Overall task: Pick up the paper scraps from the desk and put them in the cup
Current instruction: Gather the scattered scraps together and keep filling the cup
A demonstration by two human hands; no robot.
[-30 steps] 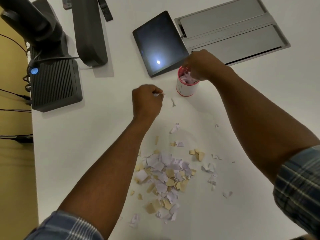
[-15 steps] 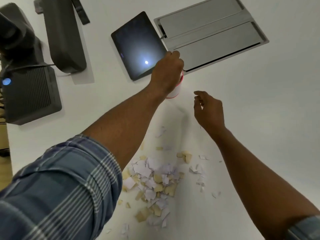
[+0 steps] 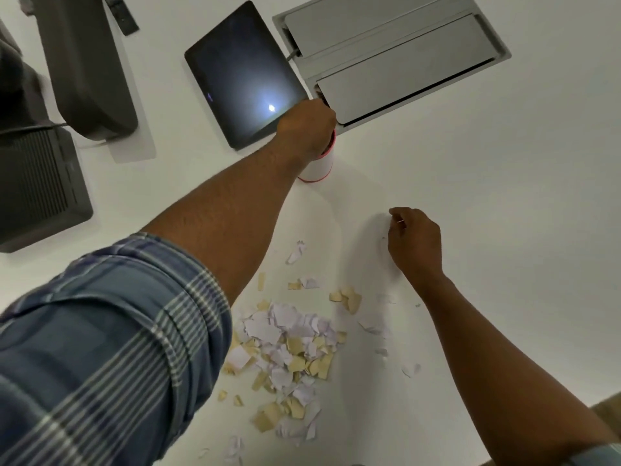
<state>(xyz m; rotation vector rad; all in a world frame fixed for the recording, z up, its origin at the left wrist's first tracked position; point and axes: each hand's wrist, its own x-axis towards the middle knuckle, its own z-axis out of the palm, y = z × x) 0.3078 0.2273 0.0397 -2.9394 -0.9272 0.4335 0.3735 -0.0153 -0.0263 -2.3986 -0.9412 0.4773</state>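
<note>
Paper scraps (image 3: 289,354): main pile of white and tan bits lies on the white desk (image 3: 487,230), low centre of view, between the two forearms. Loose strays around it: one white bit (image 3: 296,253) further up toward the cup, a few tan ones (image 3: 347,297) to the right, faint white ones (image 3: 373,326) near the right forearm.

Cup (image 3: 319,166): white with red rim and red base, upright on the desk, well above the pile, just beside the tablet's near corner.

Left hand (image 3: 307,127): over the cup mouth, fingers curled downward, covering the opening. Can't tell if it has a scrap in it.

Right hand (image 3: 415,240): low over the desk to the right of the cup, well apart from it. Fingers curled, thumb and forefinger pinched together; something tiny and pale at the fingertips (image 3: 400,222), too small to identify.

Around: dark tablet (image 3: 242,75), screen off with a light reflection; grey hatch (image 3: 389,55) set in the desk beside it; dark equipment (image 3: 43,183) at left; plaid sleeve (image 3: 100,348) on the left arm.
</note>
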